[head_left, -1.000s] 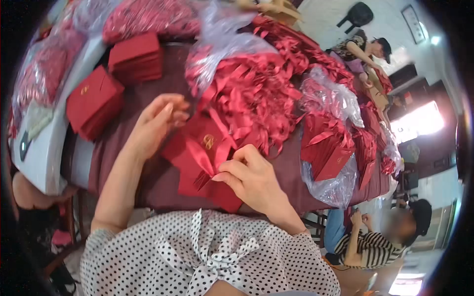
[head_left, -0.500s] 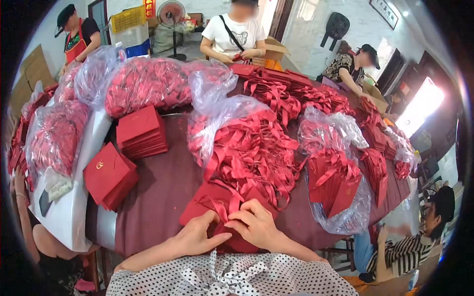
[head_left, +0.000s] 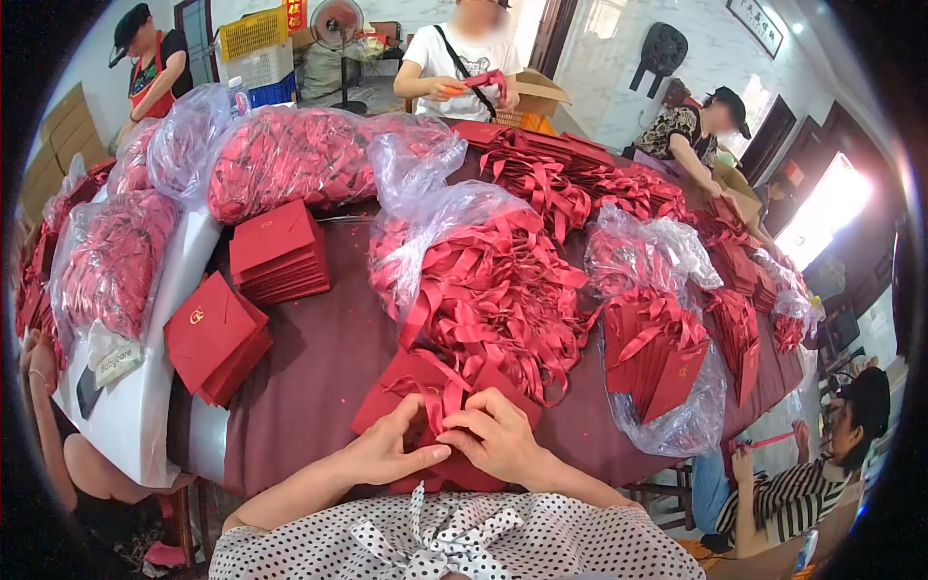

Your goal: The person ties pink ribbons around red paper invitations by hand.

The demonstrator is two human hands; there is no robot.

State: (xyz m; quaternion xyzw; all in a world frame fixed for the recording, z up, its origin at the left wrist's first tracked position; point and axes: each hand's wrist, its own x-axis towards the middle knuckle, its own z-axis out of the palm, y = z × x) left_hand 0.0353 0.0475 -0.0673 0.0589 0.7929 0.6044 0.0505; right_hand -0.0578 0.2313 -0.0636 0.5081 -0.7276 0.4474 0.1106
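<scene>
At the table's near edge, my left hand (head_left: 393,443) and my right hand (head_left: 497,440) work close together over a red paper bag (head_left: 382,398). A red ribbon (head_left: 447,394) rises between my fingers. My right thumb and fingertips pinch the ribbon near the bag's opening. The left hand is curled at the bag's edge, its thumb pointing towards the right hand; its fingertips are partly hidden. Just beyond lies a large heap of red ribbons (head_left: 503,290), spilling from a clear plastic bag (head_left: 420,237).
Two stacks of red bags (head_left: 275,253) (head_left: 215,338) stand on the left of the dark red tablecloth (head_left: 309,406). Ribboned red bags (head_left: 650,358) lie on plastic at right. Filled plastic sacks (head_left: 290,159) line the back. Several co-workers sit or stand around the table.
My hands stay almost in place, with small finger shifts at the ribbon. Across the table, the person in white has lifted a red piece; the striped-sleeved person now stretches a red ribbon.
</scene>
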